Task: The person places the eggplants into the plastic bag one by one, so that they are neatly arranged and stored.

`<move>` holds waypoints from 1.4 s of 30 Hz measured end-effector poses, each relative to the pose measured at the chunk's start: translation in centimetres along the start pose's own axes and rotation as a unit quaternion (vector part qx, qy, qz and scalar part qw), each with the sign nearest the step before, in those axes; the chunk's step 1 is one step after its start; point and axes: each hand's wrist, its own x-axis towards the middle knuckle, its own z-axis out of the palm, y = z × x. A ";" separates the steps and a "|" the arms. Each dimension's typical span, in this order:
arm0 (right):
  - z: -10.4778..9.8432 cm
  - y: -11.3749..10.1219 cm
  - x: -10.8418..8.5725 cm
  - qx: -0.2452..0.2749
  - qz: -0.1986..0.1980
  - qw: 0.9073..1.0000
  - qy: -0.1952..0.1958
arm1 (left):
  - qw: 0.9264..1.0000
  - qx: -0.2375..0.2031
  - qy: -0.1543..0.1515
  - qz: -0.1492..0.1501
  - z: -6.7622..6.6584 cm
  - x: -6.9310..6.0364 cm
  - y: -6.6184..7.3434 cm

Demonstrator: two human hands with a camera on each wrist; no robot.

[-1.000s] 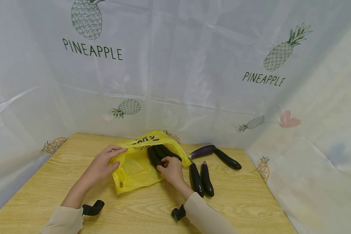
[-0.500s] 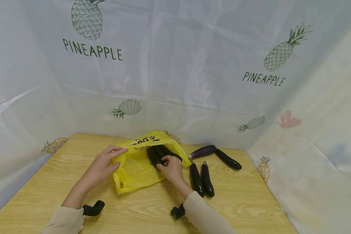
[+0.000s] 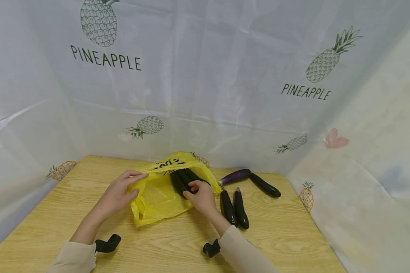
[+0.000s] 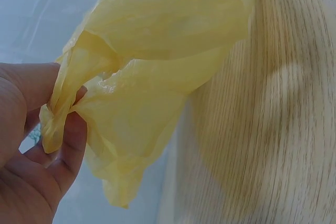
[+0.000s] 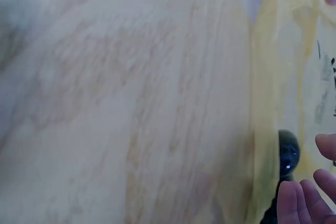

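Note:
Near the middle of the table, a yellow plastic bag [image 3: 158,199] lies with its mouth spread, and several dark eggplants [image 3: 178,184] rest inside. My left hand [image 3: 115,195] pinches the bag's left edge; in the left wrist view, thumb and fingers of the hand [image 4: 31,182] grip the gathered plastic [image 4: 65,87]. At the right side of the mouth is my right hand [image 3: 204,199], beside the eggplants. The right wrist view shows this hand [image 5: 310,200] with thumb and fingers apart, next to a glossy eggplant end [image 5: 289,153]. Whether they touch is unclear.
Right of the bag, two eggplants lie side by side, one [image 3: 228,208] and another [image 3: 240,210]. Behind them a purple eggplant [image 3: 235,177] meets a darker one [image 3: 265,185] end to end. A pineapple-printed sheet [image 3: 205,87] hangs behind the wooden table [image 3: 276,235].
My right forearm has shifted slightly to the right, the hand staying by the eggplants in the bag. The head view has turned slightly. My left hand keeps its grip on the bag.

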 end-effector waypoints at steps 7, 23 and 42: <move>-1.7 -0.4 -0.7 0.021 0.008 1.000 -0.016 | 1.000 -0.002 0.001 0.000 -0.1 0.0 -0.1; -7.1 0.4 -2.9 0.021 -0.041 0.999 -0.002 | 1.000 0.003 0.010 0.008 0.0 -0.2 -0.4; -13.7 4.4 -7.2 -0.013 -0.019 1.000 0.020 | 1.000 0.003 0.003 0.012 0.1 0.1 -0.1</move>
